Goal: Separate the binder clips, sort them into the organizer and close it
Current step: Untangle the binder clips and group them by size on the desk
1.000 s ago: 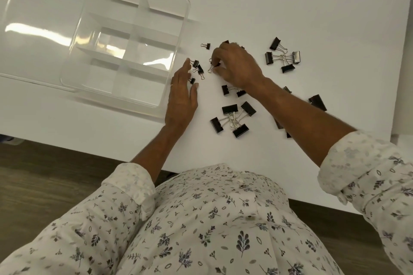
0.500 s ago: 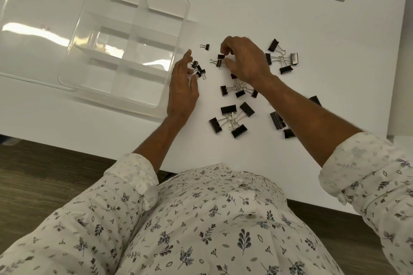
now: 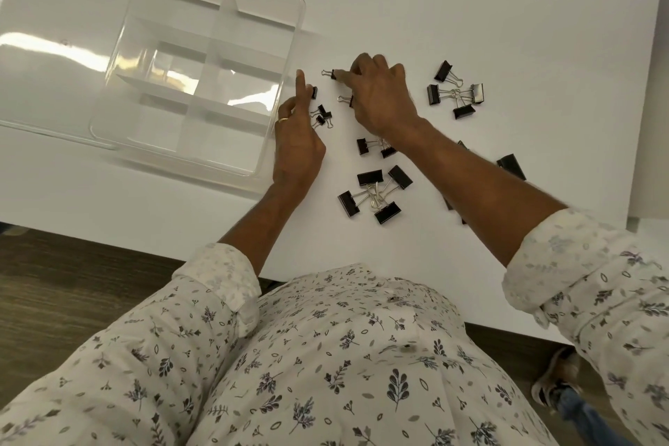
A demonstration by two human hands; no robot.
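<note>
Noting clear organizer [image 3: 213, 58] lying open at ten o'clock, lid [image 3: 54, 58] spread leftward, compartments showing only white table [image 3: 470, 29] through them. Recording binder clips [image 3: 374, 194] lying scattered from centre to three o'clock, several linked in clusters. Observing right hand [image 3: 383, 98] pinching a small clip [image 3: 331, 74] between curled fingertips; left hand [image 3: 297, 145] gripping nothing, index raised, others loosely bent. Noting wood floor [image 3: 54, 264] at eight o'clock.

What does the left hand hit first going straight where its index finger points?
Probably nothing: the left hand points away from the person, over bare table just right of the organizer. How high the finger is raised is unclear.
</note>
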